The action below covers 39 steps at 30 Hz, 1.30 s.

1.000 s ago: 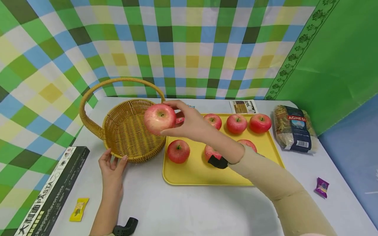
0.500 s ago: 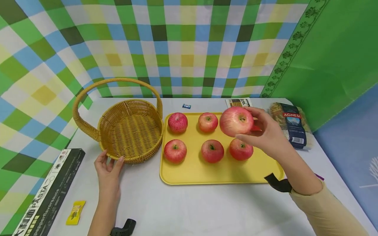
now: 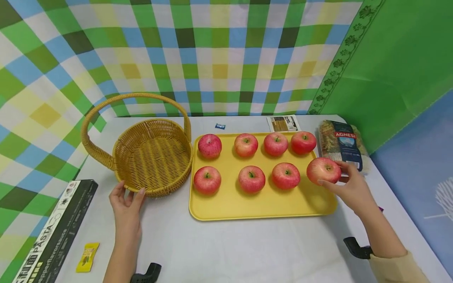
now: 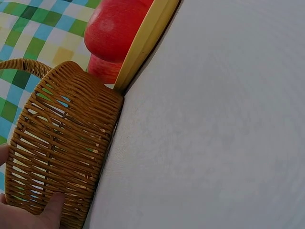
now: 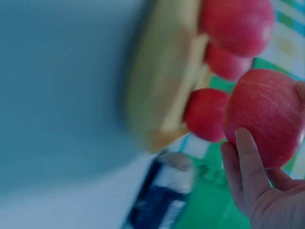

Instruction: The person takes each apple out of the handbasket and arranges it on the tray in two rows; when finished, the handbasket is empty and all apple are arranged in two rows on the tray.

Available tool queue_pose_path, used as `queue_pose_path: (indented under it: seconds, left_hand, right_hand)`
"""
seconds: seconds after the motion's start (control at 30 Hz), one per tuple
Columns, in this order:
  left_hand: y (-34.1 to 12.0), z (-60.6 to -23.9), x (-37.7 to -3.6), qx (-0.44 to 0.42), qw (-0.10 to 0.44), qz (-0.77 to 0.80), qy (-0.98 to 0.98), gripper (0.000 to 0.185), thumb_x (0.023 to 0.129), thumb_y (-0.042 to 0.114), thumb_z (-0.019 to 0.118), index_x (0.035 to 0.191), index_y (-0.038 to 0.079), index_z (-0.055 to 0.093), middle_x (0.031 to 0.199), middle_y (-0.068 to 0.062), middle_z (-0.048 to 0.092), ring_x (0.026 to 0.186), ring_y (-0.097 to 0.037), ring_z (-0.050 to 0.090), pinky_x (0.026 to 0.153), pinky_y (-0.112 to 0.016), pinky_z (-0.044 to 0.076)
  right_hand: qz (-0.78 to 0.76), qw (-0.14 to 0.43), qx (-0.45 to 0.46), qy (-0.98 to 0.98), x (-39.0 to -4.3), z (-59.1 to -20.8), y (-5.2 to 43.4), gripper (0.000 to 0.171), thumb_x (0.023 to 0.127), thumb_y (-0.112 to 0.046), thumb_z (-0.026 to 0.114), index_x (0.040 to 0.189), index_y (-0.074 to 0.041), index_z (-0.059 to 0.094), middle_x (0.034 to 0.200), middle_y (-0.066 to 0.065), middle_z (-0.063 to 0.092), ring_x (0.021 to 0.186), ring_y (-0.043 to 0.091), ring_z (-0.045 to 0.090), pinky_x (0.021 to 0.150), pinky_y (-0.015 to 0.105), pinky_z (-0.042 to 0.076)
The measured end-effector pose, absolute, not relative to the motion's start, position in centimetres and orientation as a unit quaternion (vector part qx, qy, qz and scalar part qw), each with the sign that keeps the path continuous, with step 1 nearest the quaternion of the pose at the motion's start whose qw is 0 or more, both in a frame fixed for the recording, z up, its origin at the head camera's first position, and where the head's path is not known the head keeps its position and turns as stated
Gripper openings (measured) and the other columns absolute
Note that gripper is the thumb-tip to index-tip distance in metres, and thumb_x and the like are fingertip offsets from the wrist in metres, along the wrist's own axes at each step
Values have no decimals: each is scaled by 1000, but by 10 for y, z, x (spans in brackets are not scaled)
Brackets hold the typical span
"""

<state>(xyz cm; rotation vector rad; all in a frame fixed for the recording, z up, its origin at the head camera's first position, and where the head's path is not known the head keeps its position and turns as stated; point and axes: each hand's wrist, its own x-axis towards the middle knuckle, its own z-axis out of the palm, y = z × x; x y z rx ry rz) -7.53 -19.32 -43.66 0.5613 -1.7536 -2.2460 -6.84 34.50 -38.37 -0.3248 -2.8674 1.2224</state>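
My right hand (image 3: pixel 350 188) holds a red apple (image 3: pixel 323 170) at the right end of the yellow tray (image 3: pixel 247 208), thumb on the near side and fingers on the far side. In the right wrist view the held apple (image 5: pixel 267 117) appears above the tray. Several other apples stand on the tray in two rows, among them a front-left apple (image 3: pixel 207 180) and a back-right apple (image 3: pixel 303 142). My left hand (image 3: pixel 125 208) grips the near rim of a wicker basket (image 3: pixel 152 157) with a tall handle. In the left wrist view its thumb (image 4: pixel 55 207) presses the basket's outer wall.
Right of the tray lies a bag of pasta (image 3: pixel 341 143). A long black pasta box (image 3: pixel 60 228) and a yellow packet (image 3: pixel 87 257) lie at left. Behind the tray are a small blue packet (image 3: pixel 220 126) and a printed card (image 3: pixel 284 123).
My right hand has carried the apple from beside the basket rightward across the tray, then lower at its right end. My left hand stays on the basket rim. The view has shifted slightly.
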Motion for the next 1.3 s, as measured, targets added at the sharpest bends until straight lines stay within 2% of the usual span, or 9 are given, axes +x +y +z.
queue_pose_path:
  seconds: [0.1, 0.13, 0.23, 0.3, 0.57, 1.03, 1.3]
  left_hand:
    - [-195, -437, -74, 198, 117, -768, -597, 65, 93, 8, 63, 141, 26, 22, 158, 1, 7, 141, -26, 25, 95, -16, 45]
    - [-196, -437, -74, 201, 118, -769, -596, 65, 93, 8, 63, 140, 26, 22, 157, 1, 7, 141, -26, 25, 94, -16, 45]
    - [-196, -438, -73, 207, 116, -771, -590, 66, 93, 8, 63, 140, 27, 22, 157, 1, 8, 141, -25, 25, 94, -15, 45]
    - [-196, -438, -72, 206, 116, -774, -587, 66, 92, 7, 63, 140, 27, 22, 157, 2, 8, 141, -25, 25, 94, -16, 45]
    - [-195, -436, -71, 204, 114, -777, -584, 66, 92, 8, 63, 140, 27, 21, 157, 2, 7, 141, -25, 25, 94, -16, 45]
    - [-197, -435, -66, 213, 118, -773, -586, 66, 92, 9, 63, 140, 28, 22, 157, 2, 7, 141, -25, 25, 94, -16, 45]
    - [-201, -429, -70, 217, 95, -749, -618, 69, 93, 13, 64, 143, 27, 18, 158, 3, 5, 142, -24, 23, 98, -19, 44]
  right_hand:
    - [385, -27, -113, -915, -69, -397, 352, 91, 85, -40, 73, 145, 6, 22, 134, 33, 36, 114, 48, 41, 74, 26, 53]
    - [386, -38, -116, -914, -70, -400, 353, 92, 85, -41, 73, 145, 6, 22, 135, 33, 35, 114, 48, 40, 78, 34, 55]
    - [386, -60, -124, -912, -71, -407, 355, 96, 84, -46, 72, 145, 6, 19, 137, 34, 32, 115, 48, 39, 87, 55, 50]
    - [385, -63, -128, -912, -70, -408, 354, 97, 84, -47, 71, 145, 6, 18, 138, 35, 31, 115, 48, 39, 90, 60, 47]
    - [364, -56, -139, -919, -69, -405, 349, 100, 83, -49, 71, 144, 9, 18, 135, 36, 32, 113, 49, 39, 90, 61, 47]
    - [358, -77, -146, -919, -74, -405, 348, 105, 84, -54, 68, 147, 8, 11, 140, 38, 28, 121, 53, 34, 93, 64, 43]
    - [304, -52, -125, -943, -67, -369, 346, 99, 88, -54, 63, 150, 4, 12, 143, 37, 28, 119, 56, 39, 83, 64, 48]
